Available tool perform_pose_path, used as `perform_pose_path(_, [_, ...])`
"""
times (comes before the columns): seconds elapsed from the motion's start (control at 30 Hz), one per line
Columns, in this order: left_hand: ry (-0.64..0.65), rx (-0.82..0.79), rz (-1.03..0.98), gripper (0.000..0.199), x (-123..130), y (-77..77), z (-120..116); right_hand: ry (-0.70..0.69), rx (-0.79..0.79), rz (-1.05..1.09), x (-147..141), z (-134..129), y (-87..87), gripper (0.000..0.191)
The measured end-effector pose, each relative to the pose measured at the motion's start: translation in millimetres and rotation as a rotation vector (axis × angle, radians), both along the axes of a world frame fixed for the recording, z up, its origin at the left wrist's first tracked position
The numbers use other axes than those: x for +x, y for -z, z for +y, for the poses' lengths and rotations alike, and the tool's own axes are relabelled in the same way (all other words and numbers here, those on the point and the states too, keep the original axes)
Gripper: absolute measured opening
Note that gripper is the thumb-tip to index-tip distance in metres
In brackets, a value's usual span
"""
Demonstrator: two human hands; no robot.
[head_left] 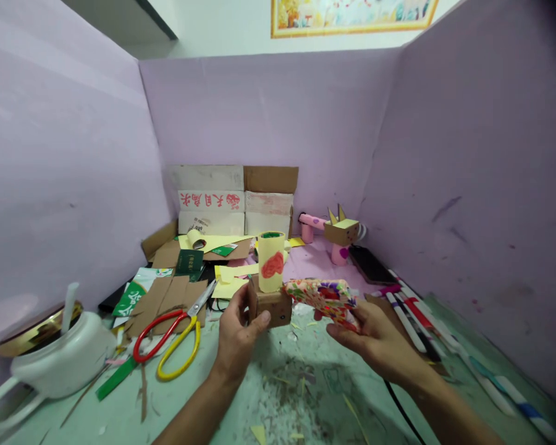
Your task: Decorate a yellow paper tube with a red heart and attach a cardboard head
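My left hand (240, 330) is closed around a small brown cardboard box (274, 307), with thumb and fingers on its sides. Upright on the box stands a yellow paper tube (271, 247) bearing a red painted patch, its inside green. A floral-patterned glue gun (322, 295) is gripped in my right hand (368, 334), its front end pointing left, close to the foot of the tube. Whether its tip touches the tube or the box I cannot tell. My right fingers partly hide its handle.
Left lie scissors (183, 327), cardboard scraps (160, 303) and a white mug (67, 352). Behind are yellow paper (213, 242) and a printed carton (213, 204). A pink figure with a cardboard head (340, 233), a phone (370, 264) and several markers (405, 321) sit right. Purple panels (269, 111) enclose the table.
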State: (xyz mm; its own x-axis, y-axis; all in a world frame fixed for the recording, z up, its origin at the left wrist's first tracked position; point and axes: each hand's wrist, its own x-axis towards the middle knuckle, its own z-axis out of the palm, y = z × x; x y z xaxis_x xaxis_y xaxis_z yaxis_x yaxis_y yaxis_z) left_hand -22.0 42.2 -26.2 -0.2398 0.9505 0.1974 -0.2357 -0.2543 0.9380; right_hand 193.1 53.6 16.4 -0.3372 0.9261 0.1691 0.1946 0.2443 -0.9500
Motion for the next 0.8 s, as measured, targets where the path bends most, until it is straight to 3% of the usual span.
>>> perform_pose_path(0.33, [0.020, 0.006, 0.132, 0.082, -3.8, -1.0, 0.2, -0.049, -0.058, 0.002, -0.2, -0.9, -2.0, 0.017])
perform_pose_path(0.8, [0.094, 0.025, -0.066, 0.069, -3.2, -5.5, 1.3, -0.040, -0.048, 0.029, 4.7, 2.2, -1.5, 0.014])
